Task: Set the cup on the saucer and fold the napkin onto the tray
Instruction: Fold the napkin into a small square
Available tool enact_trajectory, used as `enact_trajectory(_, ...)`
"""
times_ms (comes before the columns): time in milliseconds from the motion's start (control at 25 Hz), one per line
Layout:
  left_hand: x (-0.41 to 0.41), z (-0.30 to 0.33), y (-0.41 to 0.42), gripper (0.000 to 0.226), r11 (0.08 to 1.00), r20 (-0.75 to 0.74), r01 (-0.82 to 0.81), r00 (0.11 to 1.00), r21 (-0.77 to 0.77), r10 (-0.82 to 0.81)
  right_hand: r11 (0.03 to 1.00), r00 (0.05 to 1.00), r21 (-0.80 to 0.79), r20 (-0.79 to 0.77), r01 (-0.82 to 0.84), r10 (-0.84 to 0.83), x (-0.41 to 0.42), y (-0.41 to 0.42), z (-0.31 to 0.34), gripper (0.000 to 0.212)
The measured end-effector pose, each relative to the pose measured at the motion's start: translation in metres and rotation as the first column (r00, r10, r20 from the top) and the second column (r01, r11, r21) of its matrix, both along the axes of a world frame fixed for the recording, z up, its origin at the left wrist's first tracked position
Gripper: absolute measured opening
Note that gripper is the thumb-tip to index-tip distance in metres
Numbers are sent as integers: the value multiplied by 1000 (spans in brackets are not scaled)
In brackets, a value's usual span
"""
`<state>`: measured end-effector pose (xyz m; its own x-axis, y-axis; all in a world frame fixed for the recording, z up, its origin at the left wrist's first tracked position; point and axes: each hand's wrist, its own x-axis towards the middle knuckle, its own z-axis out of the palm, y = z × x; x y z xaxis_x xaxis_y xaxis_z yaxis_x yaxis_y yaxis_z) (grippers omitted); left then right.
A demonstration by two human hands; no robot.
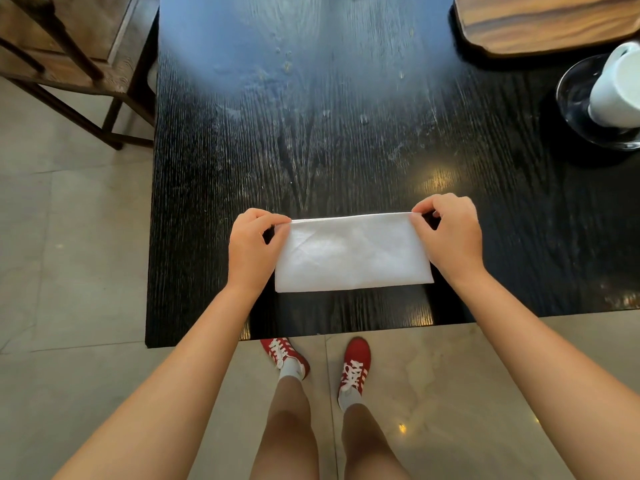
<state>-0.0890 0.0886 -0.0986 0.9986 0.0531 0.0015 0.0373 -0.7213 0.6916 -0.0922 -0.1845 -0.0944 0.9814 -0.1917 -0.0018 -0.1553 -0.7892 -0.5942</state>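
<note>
A dark, black-stained wooden worktop (311, 133) is filling most of the head view, its grain streaked with pale smears and catching light from above. Pale stone floor tiles (69, 237) are showing around it, and a brown wooden chair (79, 60) is standing off the far left corner.

Near the front edge of the worktop, a white napkin (353, 252) is lying folded over into a wide rectangle, its folded crease running along the far side. The person's left hand (252, 251) is pinching the far left corner of the napkin between thumb and fingers (277, 221), and the right hand (450, 233) is pinching the far right corner in the same way, so both are closed on the cloth. The bare forearms are reaching in from the near side.

At the far right, a wooden tray (540, 26) is sitting partly out of frame, well apart from the napkin. Just near of it, a white cup (616, 88) is standing on a clear glass saucer (575, 95) at the right edge of the view.

Below the worktop's near edge, the person's bare legs and red shoes (355, 367) with white laces are standing on the tiles.
</note>
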Motion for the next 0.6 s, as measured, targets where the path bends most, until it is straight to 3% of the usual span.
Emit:
enact_trajectory(120,1,3,-7,16,999,10,-33,999,28,33,999,1000,-28,23,16,-15,-2,5,1,7)
enact_trajectory(200,-4,8,-15,34,979,94,-65,994,196,47,989,996,-139,82,42,-31,-7,10,5,19)
enact_trajectory(320,-30,13,-42,56,901,103,117,979,418,-175,933,980,-352,145,-79,138,-27,29,9,42)
enact_trajectory(440,-50,-5,-67,55,799,6,329,923,503,-384,853,933,-407,6,-326,360,-45,55,-2,51)
enact_trajectory(600,-39,-23,-67,58,744,-125,396,910,538,-395,810,920,-438,-149,-390,362,-44,63,-19,53)
